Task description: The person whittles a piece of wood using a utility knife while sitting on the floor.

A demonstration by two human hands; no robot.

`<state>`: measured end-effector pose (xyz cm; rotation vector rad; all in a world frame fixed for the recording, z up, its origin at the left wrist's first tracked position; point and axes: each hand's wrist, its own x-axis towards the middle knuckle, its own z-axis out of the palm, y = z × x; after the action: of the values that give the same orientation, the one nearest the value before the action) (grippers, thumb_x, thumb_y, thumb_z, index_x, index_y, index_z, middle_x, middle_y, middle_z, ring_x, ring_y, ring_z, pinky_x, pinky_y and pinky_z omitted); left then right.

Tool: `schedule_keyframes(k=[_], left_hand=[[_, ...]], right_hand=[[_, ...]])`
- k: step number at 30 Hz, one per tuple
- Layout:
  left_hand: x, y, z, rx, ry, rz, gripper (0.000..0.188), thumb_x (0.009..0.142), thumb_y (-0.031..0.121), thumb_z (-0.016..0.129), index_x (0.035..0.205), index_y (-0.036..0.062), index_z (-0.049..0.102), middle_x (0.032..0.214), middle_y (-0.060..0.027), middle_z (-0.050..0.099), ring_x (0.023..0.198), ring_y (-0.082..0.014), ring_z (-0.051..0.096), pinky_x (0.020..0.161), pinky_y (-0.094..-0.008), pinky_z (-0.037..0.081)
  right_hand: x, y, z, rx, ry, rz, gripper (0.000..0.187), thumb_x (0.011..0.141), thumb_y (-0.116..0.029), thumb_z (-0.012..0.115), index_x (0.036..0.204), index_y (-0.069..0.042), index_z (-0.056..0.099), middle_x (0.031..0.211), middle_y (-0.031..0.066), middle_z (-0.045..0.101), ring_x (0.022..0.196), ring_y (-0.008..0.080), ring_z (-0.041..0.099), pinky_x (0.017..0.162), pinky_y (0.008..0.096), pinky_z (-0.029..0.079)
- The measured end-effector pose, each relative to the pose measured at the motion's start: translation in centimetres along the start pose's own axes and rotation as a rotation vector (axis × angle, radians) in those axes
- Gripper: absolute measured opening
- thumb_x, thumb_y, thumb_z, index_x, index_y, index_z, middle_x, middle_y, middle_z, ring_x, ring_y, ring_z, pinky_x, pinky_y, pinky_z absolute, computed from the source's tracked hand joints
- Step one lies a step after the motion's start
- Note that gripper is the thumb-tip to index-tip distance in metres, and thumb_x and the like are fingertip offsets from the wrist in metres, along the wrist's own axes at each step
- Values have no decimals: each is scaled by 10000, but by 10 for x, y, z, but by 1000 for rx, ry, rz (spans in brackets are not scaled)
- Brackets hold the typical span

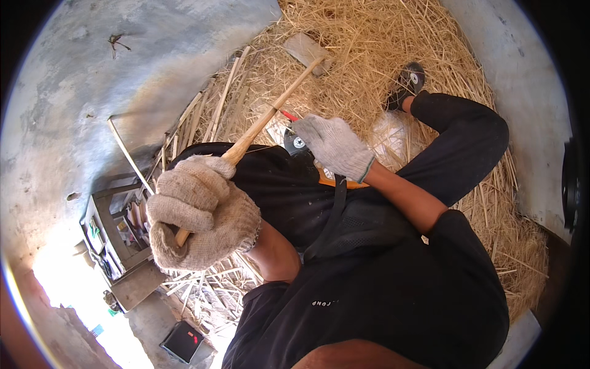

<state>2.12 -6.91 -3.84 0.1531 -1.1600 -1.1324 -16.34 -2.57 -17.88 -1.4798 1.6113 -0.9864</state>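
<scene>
**Wooden stick (252, 132) slants from the left hand (200, 212) past the right hand (335, 144)**

The gloved left hand curls tightly around the stick's near end, a short butt showing within its grasp. From there the long axis runs forward and rightward; the left hand is the nearer one. The gloved right hand, closed about a red tool (289, 115), sits just right of the stick, the tool's tip seemingly touching it.

Left of the left hand stands an open-fronted wooden cabinet (138, 288) with mixed articles inside, too small to tell apart. Below that hand lies a black box (182, 341), contents unclear.
</scene>
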Motion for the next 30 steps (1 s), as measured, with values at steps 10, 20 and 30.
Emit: schedule_keyframes(k=[10, 20, 30], left_hand=[[-3, -7, 8, 28, -23, 53, 411, 921, 315, 356, 574, 123, 460, 512, -40, 366, 433, -193, 387, 503, -419, 473], [-7, -8, 2, 82, 7, 149, 438, 948, 373, 441, 622, 84, 476, 537, -79, 417, 452, -223, 441, 501, -423, 494], [-2, -10, 10, 58, 39, 158, 376, 886, 269, 441, 553, 98, 478, 476, -54, 377, 391, -185, 388, 524, -423, 520]], right_hand=[[49, 158, -26, -597, 15, 426, 554, 1015, -453, 332, 983, -7, 659, 907, 271, 679, 842, 441, 672, 694, 517, 531], [20, 16, -10, -374, 90, -449, 332, 1013, -209, 375, 1184, 39, 515, 946, 269, 602, 785, 385, 658, 610, 460, 536], [40, 148, -12, -691, -212, 223, 328, 998, -249, 382, 1026, 33, 546, 896, 301, 645, 787, 427, 657, 709, 525, 528]])
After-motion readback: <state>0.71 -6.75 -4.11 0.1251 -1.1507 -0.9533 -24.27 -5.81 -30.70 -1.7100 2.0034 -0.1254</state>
